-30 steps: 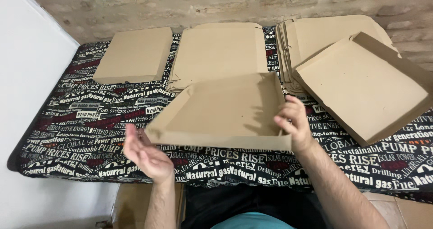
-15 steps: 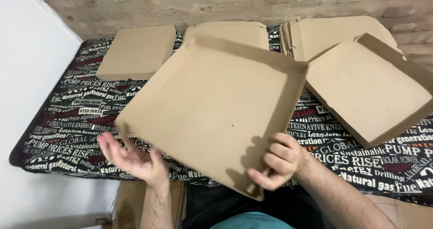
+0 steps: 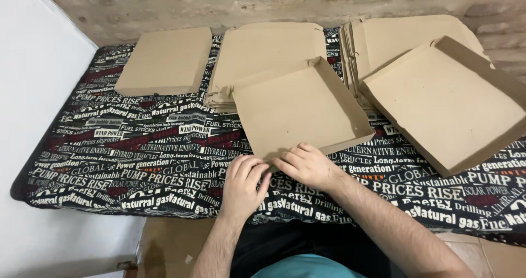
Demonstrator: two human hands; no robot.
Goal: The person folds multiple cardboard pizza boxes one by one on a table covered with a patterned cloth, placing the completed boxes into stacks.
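- Both hands press flat, fingers together: the left hand (image 3: 244, 180) and right hand (image 3: 307, 165) bear on the near edge of the half-folded cardboard tray (image 3: 298, 111), gripping nothing.
- Tray sits mid-table, overlapping the flat stack (image 3: 263, 48) behind.
- Risk: uneven pressure could crease the flap crookedly or slide it on the tablecloth (image 3: 137, 152).

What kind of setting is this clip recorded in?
Probably a small home or back-room workspace for folding boxes: flat cardboard blanks lie stacked on a table with a newsprint-pattern cloth, a folded box tray sits at both hands, against a bare brick wall.
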